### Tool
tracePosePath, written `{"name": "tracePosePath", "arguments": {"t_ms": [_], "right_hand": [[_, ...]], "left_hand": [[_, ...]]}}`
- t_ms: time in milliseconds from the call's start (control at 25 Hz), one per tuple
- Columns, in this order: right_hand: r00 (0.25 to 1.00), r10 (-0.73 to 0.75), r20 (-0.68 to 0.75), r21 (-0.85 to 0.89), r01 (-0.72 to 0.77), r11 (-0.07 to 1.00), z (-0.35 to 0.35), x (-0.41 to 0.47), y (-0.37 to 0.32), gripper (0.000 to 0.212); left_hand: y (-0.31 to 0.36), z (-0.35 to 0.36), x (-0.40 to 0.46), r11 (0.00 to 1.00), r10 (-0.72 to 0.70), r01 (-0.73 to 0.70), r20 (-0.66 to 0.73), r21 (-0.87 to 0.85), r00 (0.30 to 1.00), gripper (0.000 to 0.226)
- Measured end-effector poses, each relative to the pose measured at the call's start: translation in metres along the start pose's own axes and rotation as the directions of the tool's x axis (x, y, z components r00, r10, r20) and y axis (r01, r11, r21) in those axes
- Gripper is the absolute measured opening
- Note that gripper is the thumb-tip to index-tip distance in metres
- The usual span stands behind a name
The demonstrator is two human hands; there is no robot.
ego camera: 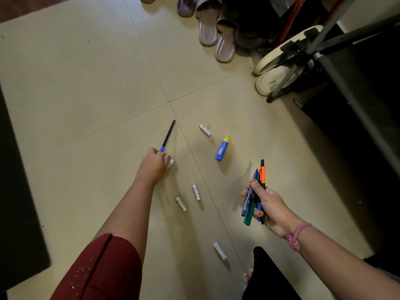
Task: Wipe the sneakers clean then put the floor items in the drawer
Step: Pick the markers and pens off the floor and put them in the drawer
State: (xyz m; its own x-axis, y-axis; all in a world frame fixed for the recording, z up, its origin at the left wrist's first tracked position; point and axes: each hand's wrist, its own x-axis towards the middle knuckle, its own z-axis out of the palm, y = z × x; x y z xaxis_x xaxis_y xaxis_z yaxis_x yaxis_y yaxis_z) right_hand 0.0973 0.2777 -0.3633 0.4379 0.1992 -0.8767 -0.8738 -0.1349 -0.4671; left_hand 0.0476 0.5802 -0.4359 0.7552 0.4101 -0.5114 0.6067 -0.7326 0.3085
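Observation:
My left hand [155, 162] reaches down to the tiled floor and grips the blue end of a dark pen [168, 134] that points away from me; a white battery [171, 163] peeks out beside its fingers. My right hand [267, 204] holds a bundle of pens and markers [255, 191], among them orange, blue and green ones. Several white batteries lie on the floor, such as one [205, 130] far off, two [196, 192] [181, 203] in the middle and one [219, 250] near my foot. A blue glue stick with a yellow cap [223, 147] lies between them. White sneakers [279, 68] sit at the upper right.
Slippers and sandals [213, 29] crowd the top of the floor. A grey tripod [311, 55] stands over the sneakers, beside dark furniture [357, 94] at right. A dark surface [17, 191] borders the left. My foot [247, 278] is at the bottom.

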Motion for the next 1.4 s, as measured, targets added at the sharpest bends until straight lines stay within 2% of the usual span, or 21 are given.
{"name": "tracePosePath", "arguments": {"t_ms": [120,200,360,440,560,680,800,920,1080,1240,1400], "right_hand": [[1.000,-0.006,0.013,0.004,0.006,1.000,-0.001,-0.005,-0.003,0.025],[0.999,-0.035,0.009,0.005,0.035,0.999,-0.005,-0.011,-0.009,0.026],[0.998,-0.065,0.012,-0.059,0.066,0.996,-0.011,-0.030,-0.020,0.038],[0.999,-0.051,0.012,-0.040,0.052,0.998,-0.017,-0.044,-0.027,0.039],[0.999,-0.053,-0.006,0.001,0.053,0.999,-0.031,-0.074,-0.044,0.036],[0.996,-0.087,-0.024,0.097,0.088,0.991,-0.033,-0.106,-0.069,0.031],[0.985,-0.155,-0.081,0.208,0.168,0.964,-0.030,-0.150,-0.093,0.026],[0.975,-0.161,-0.153,0.237,0.194,0.952,-0.035,-0.204,-0.090,0.028],[0.962,-0.173,-0.211,0.341,0.238,0.910,-0.043,-0.282,-0.076,0.025],[0.921,-0.195,-0.338,0.379,0.323,0.867,-0.060,-0.362,-0.056,0.021],[0.867,-0.211,-0.452,0.417,0.414,0.809,-0.076,-0.431,-0.035,0.025]], "left_hand": [[0.002,0.003,-0.013,0.971,-0.042,0.007,-0.141,-0.240,0.989,0.024],[0.017,0.006,-0.029,0.913,-0.109,0.049,-0.127,-0.406,0.986,0.015],[0.050,0.005,-0.063,0.736,-0.183,0.166,0.044,-0.657,0.982,0.015],[0.072,-0.001,-0.084,0.598,-0.179,0.241,0.166,-0.764,0.970,0.026],[0.118,-0.012,-0.125,0.462,-0.084,0.370,0.376,-0.806,0.923,0.037],[0.163,-0.049,-0.159,0.387,0.073,0.458,0.521,-0.801,0.850,0.030],[0.204,-0.089,-0.190,0.430,0.175,0.433,0.544,-0.792,0.821,0.023],[0.240,-0.111,-0.244,0.503,0.235,0.394,0.561,-0.769,0.794,0.011],[0.269,-0.136,-0.309,0.548,0.302,0.322,0.541,-0.772,0.785,0.019],[0.296,-0.150,-0.371,0.640,0.398,0.209,0.552,-0.739,0.732,0.028],[0.326,-0.161,-0.432,0.683,0.472,0.081,0.523,-0.726,0.710,0.017]]}}
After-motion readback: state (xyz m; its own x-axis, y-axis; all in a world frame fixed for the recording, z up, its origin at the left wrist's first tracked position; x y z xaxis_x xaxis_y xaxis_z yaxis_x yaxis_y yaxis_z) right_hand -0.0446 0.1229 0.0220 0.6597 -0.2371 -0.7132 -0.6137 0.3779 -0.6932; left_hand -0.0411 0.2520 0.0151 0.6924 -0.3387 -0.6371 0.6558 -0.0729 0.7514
